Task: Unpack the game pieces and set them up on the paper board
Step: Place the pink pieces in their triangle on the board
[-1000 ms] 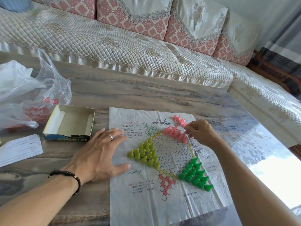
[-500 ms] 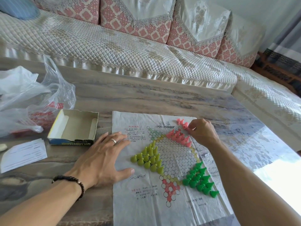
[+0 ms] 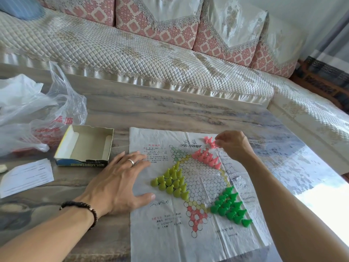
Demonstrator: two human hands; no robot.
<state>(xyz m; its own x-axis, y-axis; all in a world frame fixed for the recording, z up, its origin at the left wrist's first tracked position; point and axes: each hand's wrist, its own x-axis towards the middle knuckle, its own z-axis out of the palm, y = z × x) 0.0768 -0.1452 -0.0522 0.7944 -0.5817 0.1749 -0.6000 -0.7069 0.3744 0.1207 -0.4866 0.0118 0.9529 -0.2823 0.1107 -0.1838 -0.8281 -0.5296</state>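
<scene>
The paper board (image 3: 170,235) lies flat on the table. Yellow-green pieces (image 3: 171,183) stand in a triangle at its left point and dark green pieces (image 3: 229,207) at its lower right. Pink pieces (image 3: 205,157) stand in rows at its upper right, with a few loose pink pieces (image 3: 209,140) beyond them. My left hand (image 3: 119,182) rests flat with spread fingers on the board's left edge. My right hand (image 3: 234,146) hovers at the loose pink pieces, its fingertips pinching one of them.
An empty cardboard box (image 3: 85,146) lies left of the board, with a crumpled plastic bag (image 3: 35,114) behind it and a white paper slip (image 3: 26,176) in front. A quilted sofa (image 3: 132,52) runs along the table's far side.
My right hand has moved from the pink rows up to the loose pink pieces at the board's top. My left hand has stayed flat on the paper.
</scene>
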